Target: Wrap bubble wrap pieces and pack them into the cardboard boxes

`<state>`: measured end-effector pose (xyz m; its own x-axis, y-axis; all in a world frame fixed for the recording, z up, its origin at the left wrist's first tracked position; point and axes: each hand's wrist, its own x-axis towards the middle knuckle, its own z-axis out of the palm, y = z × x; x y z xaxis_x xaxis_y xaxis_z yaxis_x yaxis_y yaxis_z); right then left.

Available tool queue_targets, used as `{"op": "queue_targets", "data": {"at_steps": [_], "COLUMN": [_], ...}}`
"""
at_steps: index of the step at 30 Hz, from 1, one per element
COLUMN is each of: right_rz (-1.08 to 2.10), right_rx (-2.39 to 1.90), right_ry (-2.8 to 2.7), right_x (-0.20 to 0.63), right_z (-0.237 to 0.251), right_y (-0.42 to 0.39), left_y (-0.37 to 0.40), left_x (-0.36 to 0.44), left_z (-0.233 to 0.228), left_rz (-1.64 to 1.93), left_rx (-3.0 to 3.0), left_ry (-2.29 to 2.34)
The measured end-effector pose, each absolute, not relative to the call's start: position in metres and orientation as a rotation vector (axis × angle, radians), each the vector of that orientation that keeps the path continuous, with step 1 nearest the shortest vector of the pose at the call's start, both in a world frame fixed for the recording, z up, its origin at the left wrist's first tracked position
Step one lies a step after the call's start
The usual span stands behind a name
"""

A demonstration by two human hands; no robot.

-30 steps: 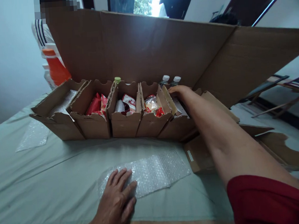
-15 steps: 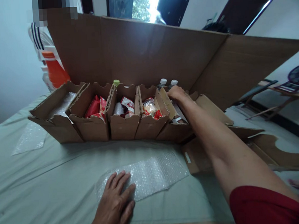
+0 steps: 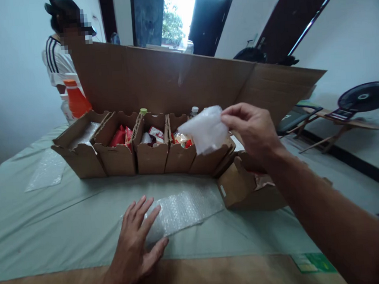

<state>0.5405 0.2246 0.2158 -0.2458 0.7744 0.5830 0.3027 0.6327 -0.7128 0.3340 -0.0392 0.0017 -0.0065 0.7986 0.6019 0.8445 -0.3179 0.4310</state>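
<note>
My left hand (image 3: 137,236) lies with fingers spread at the left end of a flat sheet of bubble wrap (image 3: 187,209) on the cloth. My right hand (image 3: 251,127) is raised, pinching a thin, crumpled, whitish translucent sheet (image 3: 204,130) by its right edge. Whether that sheet is plastic or foam I cannot tell. It hangs in front of the right end of a row of cardboard bins, hiding part of the bin (image 3: 207,160) there. Beside it, another bin (image 3: 179,160) holds packets, and a red packet (image 3: 119,137) sits in a bin farther left.
A tall cardboard panel (image 3: 165,74) stands behind the bins. A separate cardboard box (image 3: 234,186) sits at the right under my forearm. More bubble wrap (image 3: 45,171) lies at left. Orange bottle (image 3: 76,100), fan (image 3: 363,97) and another person (image 3: 61,60) are beyond.
My right hand has come up out of the right-hand bins and now holds the whitish sheet. My left hand has stayed by the bubble wrap, its fingers spread wider. The view has shifted.
</note>
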Motion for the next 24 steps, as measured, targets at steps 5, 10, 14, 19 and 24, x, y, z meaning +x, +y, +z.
{"op": "queue_targets", "data": {"at_steps": [5, 10, 14, 19, 24], "right_rz": [1.097, 1.605, 1.891, 1.737, 1.504], "right_rx": [-0.775, -0.713, -0.730, -0.941, -0.949], "right_ry": [-1.965, -1.951, -1.697, -1.678, -1.601], "right_x": [0.534, 0.531, 0.543, 0.545, 0.545], "right_z": [0.165, 0.107, 0.066, 0.043, 0.048], "right_y": [0.114, 0.067, 0.043, 0.022, 0.036], "left_y": [-0.052, -0.060, -0.067, -0.076, -0.084], "left_x": [0.348, 0.354, 0.352, 0.347, 0.310], "left_z": [0.039, 0.037, 0.028, 0.007, 0.004], "left_rz": [-1.831, -2.447, -2.901, -3.172, -3.091], "left_rx": [-1.902, -1.522, -1.095, -1.098, -1.037], "left_ry": [-2.055, -2.365, -2.461, -2.440, -2.460]}}
